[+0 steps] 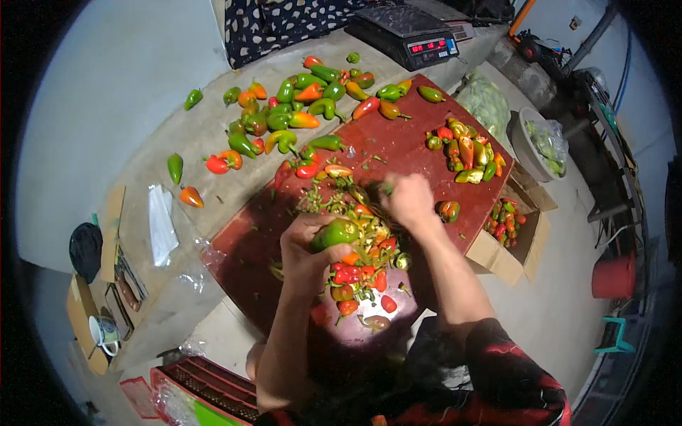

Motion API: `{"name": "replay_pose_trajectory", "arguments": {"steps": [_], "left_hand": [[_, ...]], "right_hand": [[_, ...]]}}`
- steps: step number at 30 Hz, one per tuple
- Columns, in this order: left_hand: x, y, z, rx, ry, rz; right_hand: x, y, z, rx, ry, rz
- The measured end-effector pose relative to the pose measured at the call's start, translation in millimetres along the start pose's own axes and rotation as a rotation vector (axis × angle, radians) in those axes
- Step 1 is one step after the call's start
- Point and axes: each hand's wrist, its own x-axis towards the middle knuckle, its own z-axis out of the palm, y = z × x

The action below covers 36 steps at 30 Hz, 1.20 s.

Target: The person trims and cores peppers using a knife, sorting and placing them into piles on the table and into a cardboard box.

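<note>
My left hand [302,248] is wrapped round a green pepper [332,236], its pale cut end facing right. My right hand [410,202] is just to the right, blurred, its fingers curled in; a bit of green shows at the fingertips, but what they grip cannot be made out. Beneath both hands lies a heap of cut stems and pepper trimmings [312,202] on the red table [419,153]. Nearer my body are red and orange pepper pieces [348,275] and a small red pepper [388,304].
Whole green, red and orange peppers [284,113] spread over the concrete ledge [142,135]. Trimmed peppers [469,153] sit at the table's right. An open cardboard box [536,248] holds more. A digital scale [408,39], a grey basin [524,145] and a red bucket [613,277] stand around.
</note>
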Motion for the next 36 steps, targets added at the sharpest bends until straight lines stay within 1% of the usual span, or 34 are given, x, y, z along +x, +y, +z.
{"name": "replay_pose_trajectory", "arguments": {"steps": [2,4,6,8,11,13,14,16,18,19,21,22,24,26,28,30,31,33,34,36], "left_hand": [[-2.3,3.6,-0.7,-0.032,-0.004,0.021],[-2.0,1.4,0.2,-0.089,0.029,0.052],[-1.3,4.1,-2.3,-0.063,0.014,0.023],[-2.2,5.3,-2.9,-0.083,0.024,-0.003],[1.5,-4.6,-14.0,-0.042,-0.006,0.027],[5.0,-1.9,-17.4,0.077,-0.052,0.041],[5.4,-1.4,-17.2,0.087,-0.046,0.045],[6.2,-2.7,-13.7,-0.074,0.061,0.029],[7.5,10.2,-9.7,-0.018,0.112,0.014],[8.6,16.4,-9.2,0.077,0.166,-0.003],[16.4,21.5,-15.5,-0.104,0.241,-0.061],[21.5,20.7,-29.0,-0.092,0.251,-0.057],[28.7,26.2,-63.7,-0.501,0.344,0.011],[27.9,55.2,-99.0,-0.331,0.427,0.103],[39.4,84.0,-110.3,0.274,0.822,0.090],[51.6,102.8,-152.9,1.065,0.919,0.205],[58.1,112.5,-150.4,1.067,0.916,0.205],[67.9,130.1,-144.3,1.769,1.110,-0.071],[70.8,132.3,-142.4,1.771,1.109,-0.065],[73.4,135.4,-140.4,1.879,1.044,-0.498]], "right_hand": [[7.1,2.7,-23.0,0.040,0.110,0.009],[-0.8,-2.9,-32.1,0.092,0.071,-0.041],[-5.9,-12.9,-26.6,0.117,0.084,-0.070],[-6.1,-18.9,-21.7,0.220,0.066,-0.102],[-8.1,-27.4,-18.8,0.303,0.049,-0.099],[-10.6,-34.4,-19.8,0.356,0.022,-0.100],[-11.8,-35.3,-19.4,0.367,0.023,-0.107],[-12.8,-36.3,-17.5,0.301,-0.066,-0.098],[-12.0,-40.4,-19.6,0.327,-0.079,-0.090],[-11.8,-40.2,-19.6,0.327,-0.088,-0.081],[-10.7,-39.5,-19.9,0.334,-0.096,-0.074],[-10.1,-39.6,-19.7,0.350,-0.098,-0.080],[-9.7,-36.3,-21.6,0.365,-0.087,-0.028],[-9.3,-33.7,-26.4,0.401,-0.053,-0.030],[-7.7,-28.8,-30.3,0.426,-0.019,-0.030],[-7.3,-23.9,-31.8,0.449,-0.021,-0.013],[-6.5,-21.4,-32.5,0.456,-0.051,0.016],[-5.7,-18.4,-32.1,0.470,-0.037,0.024],[-4.7,-17.8,-32.5,0.483,-0.023,0.032],[-4.3,-19.3,-33.6,0.492,-0.039,0.043]]}}
